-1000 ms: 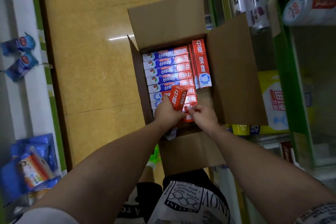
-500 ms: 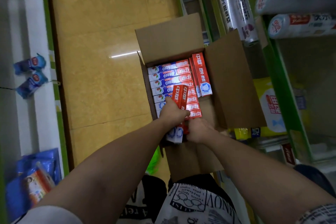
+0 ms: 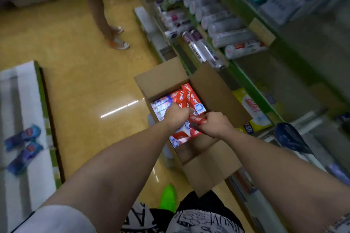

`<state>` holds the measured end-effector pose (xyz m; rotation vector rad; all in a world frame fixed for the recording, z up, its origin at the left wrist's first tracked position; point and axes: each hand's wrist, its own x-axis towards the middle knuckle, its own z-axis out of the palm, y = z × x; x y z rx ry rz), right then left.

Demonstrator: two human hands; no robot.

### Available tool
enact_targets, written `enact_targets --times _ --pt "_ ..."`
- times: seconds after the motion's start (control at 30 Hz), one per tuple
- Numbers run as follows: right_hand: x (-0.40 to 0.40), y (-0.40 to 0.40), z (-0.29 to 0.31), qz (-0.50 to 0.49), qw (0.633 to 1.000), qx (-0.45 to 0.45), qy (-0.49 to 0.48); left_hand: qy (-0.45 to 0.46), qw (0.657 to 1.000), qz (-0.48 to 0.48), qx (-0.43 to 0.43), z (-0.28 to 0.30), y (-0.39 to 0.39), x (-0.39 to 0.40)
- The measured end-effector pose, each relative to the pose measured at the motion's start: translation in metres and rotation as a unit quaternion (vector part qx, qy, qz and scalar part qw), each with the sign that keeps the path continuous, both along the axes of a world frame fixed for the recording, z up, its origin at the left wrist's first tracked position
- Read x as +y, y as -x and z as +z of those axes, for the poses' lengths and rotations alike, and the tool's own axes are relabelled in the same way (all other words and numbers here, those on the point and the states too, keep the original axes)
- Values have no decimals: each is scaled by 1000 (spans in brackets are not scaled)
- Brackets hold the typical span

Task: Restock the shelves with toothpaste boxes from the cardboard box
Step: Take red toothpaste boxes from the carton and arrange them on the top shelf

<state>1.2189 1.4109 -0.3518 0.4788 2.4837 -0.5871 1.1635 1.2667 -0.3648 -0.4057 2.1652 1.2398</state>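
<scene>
Both hands are inside the open cardboard box (image 3: pixel 162 77). Left hand (image 3: pixel 177 116) has its fingers curled around a bundle of red toothpaste boxes (image 3: pixel 182 132), lifted a little above the rows. Right hand (image 3: pixel 214 124) pinches the end of another red toothpaste box (image 3: pixel 198 119), just beside the left one. More boxes lie packed in the carton, which stands on the yellow floor (image 3: pixel 79 89) beside the green shelves (image 3: pixel 251 81). Another person's legs (image 3: pixel 106 22) stand farther down the aisle.

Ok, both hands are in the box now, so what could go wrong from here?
The left hand holds several red toothpaste boxes in one grip, so one could slip out. The brown cardboard box looks perched against the green shelf edge; tugging might tip it. Another person's orange sneakers stand nearby in the aisle.
</scene>
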Motion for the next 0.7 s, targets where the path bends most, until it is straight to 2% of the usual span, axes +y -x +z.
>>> enact_targets --times 0.2,0.37,0.5,0.7 --pt "3 -7 73 -122 985 122 1 -41 996 -38 66 62 10 14" --pt "10 -13 124 -191 961 198 -11 -92 987 -48 121 80 36 35" --pt "18 -18 170 -236 934 268 -19 -99 978 -52 179 173 2 36" --pt "28 -41 242 -264 892 367 -4 -107 959 -51 259 245 -15 50"
